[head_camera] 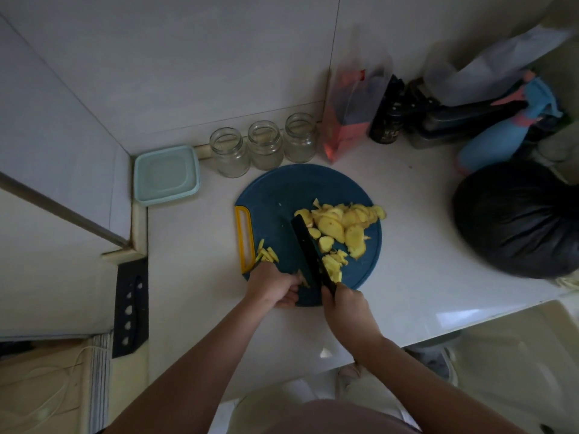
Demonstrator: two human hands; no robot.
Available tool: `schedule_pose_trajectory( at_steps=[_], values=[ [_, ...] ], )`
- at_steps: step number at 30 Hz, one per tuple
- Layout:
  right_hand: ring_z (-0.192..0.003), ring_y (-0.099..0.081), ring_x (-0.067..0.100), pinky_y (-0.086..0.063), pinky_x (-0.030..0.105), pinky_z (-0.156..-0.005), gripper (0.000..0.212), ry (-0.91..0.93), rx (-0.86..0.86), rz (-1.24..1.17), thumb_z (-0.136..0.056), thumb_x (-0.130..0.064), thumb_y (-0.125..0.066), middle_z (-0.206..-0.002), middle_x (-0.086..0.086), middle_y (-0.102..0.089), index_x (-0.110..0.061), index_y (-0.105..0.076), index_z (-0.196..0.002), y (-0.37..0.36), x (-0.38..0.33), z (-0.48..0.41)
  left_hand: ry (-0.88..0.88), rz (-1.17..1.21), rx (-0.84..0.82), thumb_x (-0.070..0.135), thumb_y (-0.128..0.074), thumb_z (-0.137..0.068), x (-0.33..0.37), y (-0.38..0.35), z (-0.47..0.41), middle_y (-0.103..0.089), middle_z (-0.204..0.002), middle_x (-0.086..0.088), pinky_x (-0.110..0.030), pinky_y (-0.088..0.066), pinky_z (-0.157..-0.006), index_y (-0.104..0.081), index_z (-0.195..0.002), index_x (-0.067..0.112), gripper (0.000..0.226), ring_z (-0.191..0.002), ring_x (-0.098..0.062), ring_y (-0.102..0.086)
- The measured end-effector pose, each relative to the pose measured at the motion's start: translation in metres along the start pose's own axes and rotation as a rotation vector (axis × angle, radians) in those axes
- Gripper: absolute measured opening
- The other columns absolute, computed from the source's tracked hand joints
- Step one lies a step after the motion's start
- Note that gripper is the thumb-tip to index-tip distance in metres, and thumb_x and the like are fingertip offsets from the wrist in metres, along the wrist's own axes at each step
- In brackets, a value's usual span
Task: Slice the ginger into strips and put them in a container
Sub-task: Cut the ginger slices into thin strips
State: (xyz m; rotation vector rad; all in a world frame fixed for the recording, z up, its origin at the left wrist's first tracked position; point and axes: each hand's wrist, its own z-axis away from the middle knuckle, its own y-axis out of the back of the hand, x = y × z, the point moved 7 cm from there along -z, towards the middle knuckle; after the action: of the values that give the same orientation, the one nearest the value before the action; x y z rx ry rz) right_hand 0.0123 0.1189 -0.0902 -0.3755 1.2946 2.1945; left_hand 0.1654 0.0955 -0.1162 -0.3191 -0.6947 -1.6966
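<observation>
Two grips: R hand (343,300) clamps knife (308,249); L hand (275,286) pinches ginger piece (302,279) at board (282,189) 6 o'clock; tuck fingers, advance slowly.

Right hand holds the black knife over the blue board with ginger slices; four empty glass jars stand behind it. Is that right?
Not quite: the head view shows three empty glass jars, not four. The right hand does hold the black knife over the blue board with ginger slices.
</observation>
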Motion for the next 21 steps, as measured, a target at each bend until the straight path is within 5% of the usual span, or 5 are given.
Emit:
schedule_pose_trajectory(
  at_steps=[7, 12, 14, 17, 21],
  values=[
    [-0.051, -0.051, 0.018, -0.049, 0.038, -0.054, 0.036, 0.128, 0.051, -0.202, -0.099, -0.031, -0.046, -0.06, 0.004, -0.052, -0.013, -0.047, -0.068, 0.055, -0.009, -0.001, -0.112, -0.081, 0.061, 0.017, -0.052, -0.097, 0.014, 0.001, 0.009, -0.061, -0.062, -0.01, -0.024, -0.051, -0.044, -0.059, -0.073, 0.0, 0.03, -0.042, -0.014, -0.057],
    [-0.05, -0.051, 0.019, -0.05, 0.043, -0.052, 0.034, 0.084, 0.102, -0.221, -0.099, -0.033, -0.045, -0.064, 0.006, -0.055, -0.011, -0.053, -0.075, 0.096, 0.014, -0.013, -0.87, -0.611, 0.38, 0.024, -0.06, -0.092, 0.063, -0.027, 0.032, -0.068, -0.094, -0.008, -0.037, -0.054, -0.073, -0.065, -0.102, 0.007, 0.02, -0.087, -0.022, -0.063],
    [-0.05, -0.052, 0.02, -0.05, 0.044, -0.053, 0.034, 0.085, 0.102, -0.168, -0.099, -0.033, -0.045, -0.064, 0.007, -0.055, -0.007, -0.055, -0.079, 0.103, 0.024, -0.015, -1.101, -0.746, 0.327, 0.031, -0.074, -0.078, 0.064, -0.061, 0.036, -0.064, -0.107, -0.008, -0.034, -0.053, -0.08, -0.062, -0.116, 0.007, 0.046, -0.103, -0.02, -0.052],
    [-0.052, -0.054, 0.022, -0.051, 0.044, -0.056, 0.034, 0.1, 0.092, -0.119, -0.099, -0.033, -0.044, -0.065, 0.006, -0.055, -0.008, -0.056, -0.081, 0.104, 0.031, -0.014, -1.197, -0.948, 0.273, 0.042, -0.073, -0.074, 0.056, -0.089, 0.023, -0.061, -0.123, -0.009, -0.038, -0.047, -0.098, -0.058, -0.125, 0.003, 0.066, -0.122, -0.021, -0.043],
    [-0.053, -0.053, 0.018, -0.046, 0.034, -0.052, 0.034, 0.117, 0.087, -0.108, -0.1, -0.034, -0.044, -0.067, 0.006, -0.057, -0.007, -0.058, -0.084, 0.1, 0.039, -0.014, -1.265, -1.045, 0.372, 0.041, -0.044, -0.091, 0.048, -0.092, 0.018, -0.058, -0.13, -0.01, -0.041, -0.023, -0.113, -0.057, -0.127, 0.003, 0.054, -0.132, -0.026, -0.04]
  ],
)
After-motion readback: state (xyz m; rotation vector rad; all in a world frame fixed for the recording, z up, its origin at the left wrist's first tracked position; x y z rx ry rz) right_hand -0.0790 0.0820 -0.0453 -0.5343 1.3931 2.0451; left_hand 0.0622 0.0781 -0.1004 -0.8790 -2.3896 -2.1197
